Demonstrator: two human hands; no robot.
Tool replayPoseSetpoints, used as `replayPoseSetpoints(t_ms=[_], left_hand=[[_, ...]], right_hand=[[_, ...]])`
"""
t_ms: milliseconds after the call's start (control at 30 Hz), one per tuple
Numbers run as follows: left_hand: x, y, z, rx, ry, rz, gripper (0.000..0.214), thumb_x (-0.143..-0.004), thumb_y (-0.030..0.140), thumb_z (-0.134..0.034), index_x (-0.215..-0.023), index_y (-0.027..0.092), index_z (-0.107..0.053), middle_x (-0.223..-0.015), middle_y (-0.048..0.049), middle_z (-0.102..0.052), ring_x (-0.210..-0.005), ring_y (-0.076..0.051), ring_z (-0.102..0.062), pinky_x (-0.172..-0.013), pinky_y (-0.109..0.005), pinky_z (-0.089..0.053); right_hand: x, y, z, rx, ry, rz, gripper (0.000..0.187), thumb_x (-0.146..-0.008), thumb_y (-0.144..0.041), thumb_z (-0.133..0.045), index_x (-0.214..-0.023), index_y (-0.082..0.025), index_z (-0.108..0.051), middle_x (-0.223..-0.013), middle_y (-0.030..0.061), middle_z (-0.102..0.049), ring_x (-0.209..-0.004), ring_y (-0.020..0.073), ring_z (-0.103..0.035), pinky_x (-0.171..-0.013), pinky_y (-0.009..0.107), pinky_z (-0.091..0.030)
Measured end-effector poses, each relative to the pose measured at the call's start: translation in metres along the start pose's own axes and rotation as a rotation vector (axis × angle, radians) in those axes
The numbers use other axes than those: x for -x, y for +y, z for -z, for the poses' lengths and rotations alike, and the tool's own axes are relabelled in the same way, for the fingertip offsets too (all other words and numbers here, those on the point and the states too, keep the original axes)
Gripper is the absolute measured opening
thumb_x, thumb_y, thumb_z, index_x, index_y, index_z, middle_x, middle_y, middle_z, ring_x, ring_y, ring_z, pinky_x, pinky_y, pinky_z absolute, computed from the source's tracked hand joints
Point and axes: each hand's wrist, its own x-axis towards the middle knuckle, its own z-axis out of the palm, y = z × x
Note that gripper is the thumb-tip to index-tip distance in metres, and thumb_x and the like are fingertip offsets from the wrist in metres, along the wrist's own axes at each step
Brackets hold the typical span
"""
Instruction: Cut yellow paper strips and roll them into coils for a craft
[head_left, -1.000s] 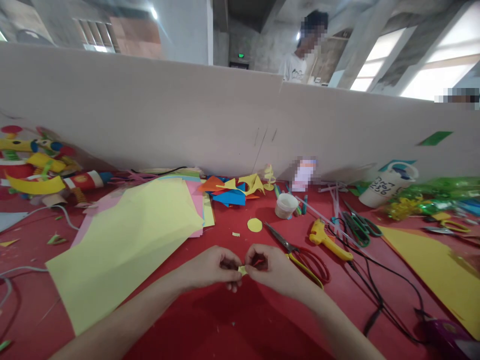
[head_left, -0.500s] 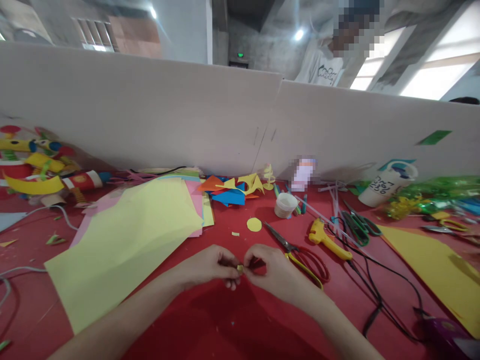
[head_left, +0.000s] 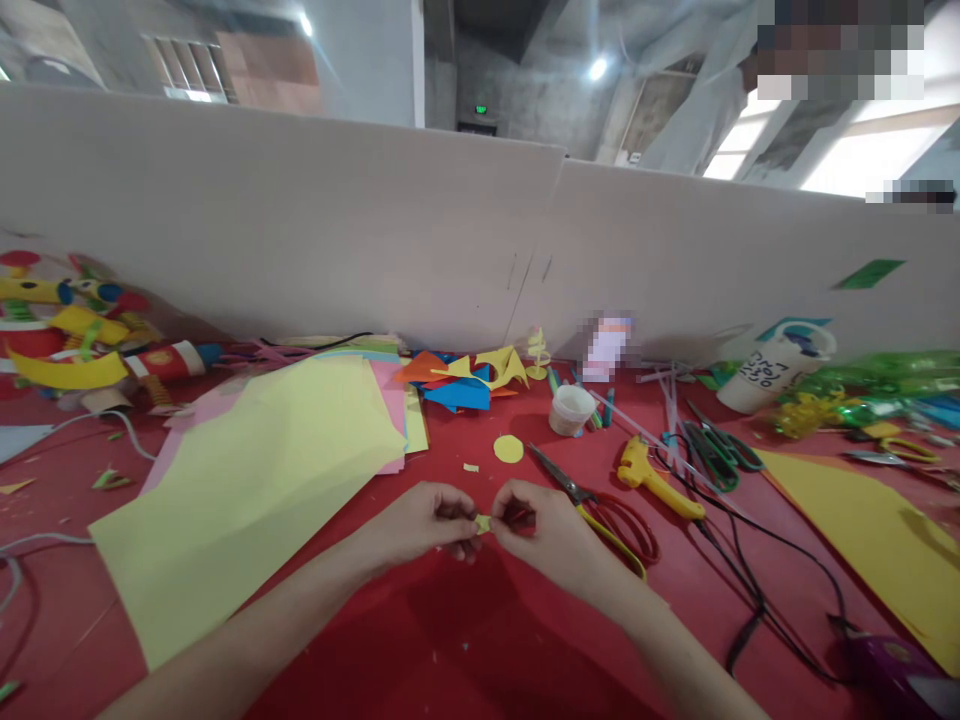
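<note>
A small piece of yellow paper [head_left: 483, 524] is pinched between the fingertips of both hands, a little above the red tabletop. My left hand [head_left: 431, 520] closes on its left side, my right hand [head_left: 534, 522] on its right. Just beyond my hands lie a yellow paper disc [head_left: 508, 449] and a tiny pale paper scrap [head_left: 471, 468]. Scissors [head_left: 592, 500] with red and yellow handles rest beside my right hand, blades pointing away. The exact shape of the pinched paper is partly hidden by my fingers.
Yellow paper sheets [head_left: 285, 480] spread at left. Farther back are coloured paper offcuts [head_left: 457, 390] and a white cup [head_left: 571, 410]. To the right lie a yellow glue gun [head_left: 660, 480] with black cord, green-handled scissors [head_left: 716, 450] and orange-yellow sheets [head_left: 862, 540]. A white partition [head_left: 300, 230] stands behind.
Both hands have risen slightly away from me with the yellow paper still between them, and more of it shows. Behind the partition, a person has moved to the right.
</note>
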Motion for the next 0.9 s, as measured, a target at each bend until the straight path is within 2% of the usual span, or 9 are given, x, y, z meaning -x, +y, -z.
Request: replayPoseSetpoints(t_ms=[433,700,900], left_hand=[[-0.0001,-0.0021,0.0008,-0.036,0.000,0.017,0.016,-0.072,0.025,-0.056,-0.073,0.012,-0.064,-0.061,-0.0040,-0.067,-0.058,-0.014,-0.063,-0.058,-0.025,-0.047],[-0.0007,-0.0018,0.0002,-0.024,0.010,-0.025,0.020,-0.073,0.032,-0.058,-0.075,0.013,-0.063,-0.063,-0.0029,-0.066,-0.058,-0.014,-0.062,-0.058,-0.025,-0.047],[-0.0003,-0.0018,-0.0006,-0.045,0.031,-0.040,0.021,-0.073,0.033,-0.058,-0.077,0.013,-0.063,-0.067,-0.0038,-0.067,-0.060,-0.014,-0.062,-0.059,-0.025,-0.047]], right_hand=[[0.0041,-0.0044,-0.0025,0.204,0.016,0.113,0.013,-0.070,-0.007,-0.050,-0.072,-0.020,-0.053,-0.072,0.0000,-0.057,-0.066,0.0127,-0.053,-0.061,0.023,-0.042],[0.0020,-0.0028,0.0026,0.092,-0.012,0.070,0.007,-0.078,-0.015,-0.051,-0.076,-0.020,-0.056,-0.076,0.0011,-0.061,-0.070,0.0133,-0.056,-0.065,0.024,-0.045],[0.0003,-0.0020,0.0065,0.012,-0.026,0.009,0.005,-0.078,-0.019,-0.051,-0.075,-0.019,-0.055,-0.074,-0.0004,-0.061,-0.068,0.0124,-0.057,-0.062,0.023,-0.045]])
